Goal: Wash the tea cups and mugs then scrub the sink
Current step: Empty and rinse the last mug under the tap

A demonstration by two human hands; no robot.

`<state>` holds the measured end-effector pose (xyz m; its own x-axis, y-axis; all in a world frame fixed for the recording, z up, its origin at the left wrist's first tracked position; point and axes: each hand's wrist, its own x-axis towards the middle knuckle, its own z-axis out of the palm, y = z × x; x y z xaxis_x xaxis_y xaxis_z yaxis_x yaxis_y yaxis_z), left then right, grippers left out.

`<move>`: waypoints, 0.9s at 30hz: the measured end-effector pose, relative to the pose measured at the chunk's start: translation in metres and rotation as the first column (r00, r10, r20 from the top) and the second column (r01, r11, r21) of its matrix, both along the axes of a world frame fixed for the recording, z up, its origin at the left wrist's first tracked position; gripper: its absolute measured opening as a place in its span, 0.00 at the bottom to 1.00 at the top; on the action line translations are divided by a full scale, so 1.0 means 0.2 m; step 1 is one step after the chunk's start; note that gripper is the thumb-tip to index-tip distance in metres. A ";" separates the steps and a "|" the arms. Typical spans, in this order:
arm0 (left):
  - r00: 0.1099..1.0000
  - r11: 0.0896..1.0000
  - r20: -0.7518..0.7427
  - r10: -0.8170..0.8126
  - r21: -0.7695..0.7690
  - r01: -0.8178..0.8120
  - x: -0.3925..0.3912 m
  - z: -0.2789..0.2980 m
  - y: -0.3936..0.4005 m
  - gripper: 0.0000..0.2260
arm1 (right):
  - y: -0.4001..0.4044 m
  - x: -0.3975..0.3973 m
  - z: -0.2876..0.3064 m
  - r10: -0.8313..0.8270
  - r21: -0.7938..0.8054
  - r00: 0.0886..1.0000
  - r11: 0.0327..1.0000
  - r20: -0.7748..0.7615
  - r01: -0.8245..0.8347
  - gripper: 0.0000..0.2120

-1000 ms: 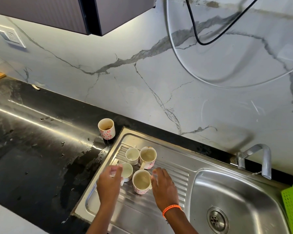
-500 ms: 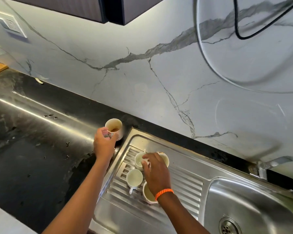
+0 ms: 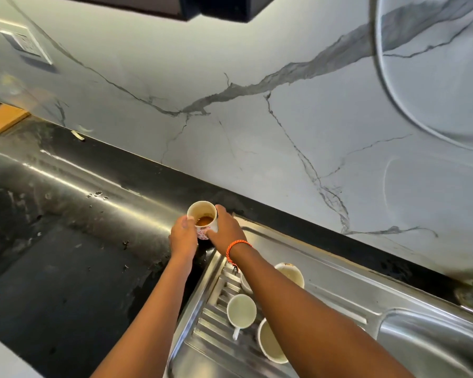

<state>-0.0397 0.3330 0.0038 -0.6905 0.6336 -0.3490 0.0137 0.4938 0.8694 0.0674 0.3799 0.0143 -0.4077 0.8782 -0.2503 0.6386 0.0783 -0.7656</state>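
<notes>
A white mug with a red flower pattern (image 3: 202, 217) holds brown dregs and sits at the edge of the black counter, just left of the sink. My left hand (image 3: 183, 236) grips its left side and my right hand (image 3: 224, 227), with an orange wrist band, grips its right side. On the steel draining board (image 3: 325, 279) stand several more cups: a small white one (image 3: 241, 311), a larger one (image 3: 271, 343) near the front, and one (image 3: 291, 272) partly hidden behind my right forearm. The sink basin (image 3: 432, 342) shows at the lower right.
The black counter (image 3: 60, 241) is wet and speckled with crumbs. A marble wall (image 3: 257, 137) rises behind it, with a socket plate (image 3: 25, 42) at upper left and a wooden board (image 3: 3, 118) at far left. A dark cabinet (image 3: 219, 6) hangs overhead.
My right hand has left the cups on the draining board and moved left to the patterned mug, which my left hand took hold of half a second ago. The view has tilted left.
</notes>
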 end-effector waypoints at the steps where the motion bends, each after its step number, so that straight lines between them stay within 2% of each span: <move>1: 1.000 1.000 0.007 0.004 -0.011 -0.004 -0.01 -0.01 0.00 0.11 | 0.01 -0.02 -0.02 -0.007 0.007 1.000 1.000 -0.001 0.007 0.29; 4: 1.000 1.000 0.013 0.024 -0.002 -0.024 -0.01 -0.01 0.00 0.07 | 0.02 -0.05 -0.06 -0.075 0.028 0.995 0.997 -0.062 0.077 0.31; 8: 0.997 1.000 0.076 0.005 0.021 -0.006 0.01 -0.01 -0.05 0.08 | -0.02 0.02 -0.04 -0.096 0.005 0.986 0.995 -0.138 0.098 0.31; 11: 0.981 0.998 0.192 -0.019 0.069 0.005 0.06 0.04 -0.10 0.08 | -0.09 0.12 0.00 -0.127 -0.007 0.964 0.992 -0.232 0.129 0.27; 16: 0.919 0.981 0.366 -0.147 0.173 0.087 0.24 0.22 -0.28 0.11 | -0.26 0.36 0.11 -0.233 -0.007 0.923 0.970 -0.306 0.243 0.31; 19: 0.905 0.967 0.371 -0.206 0.221 0.130 0.40 0.31 -0.38 0.18 | -0.38 0.54 0.19 -0.291 0.020 0.887 0.947 -0.357 0.319 0.31; 24: 0.854 0.921 0.382 -0.353 0.304 0.244 0.74 0.47 -0.49 0.24 | -0.58 0.94 0.35 -0.360 0.048 0.826 0.906 -0.433 0.420 0.32; 27: 0.828 0.905 0.397 -0.395 0.324 0.276 0.94 0.53 -0.56 0.19 | -0.71 1.16 0.43 -0.376 0.086 0.815 0.886 -0.440 0.455 0.33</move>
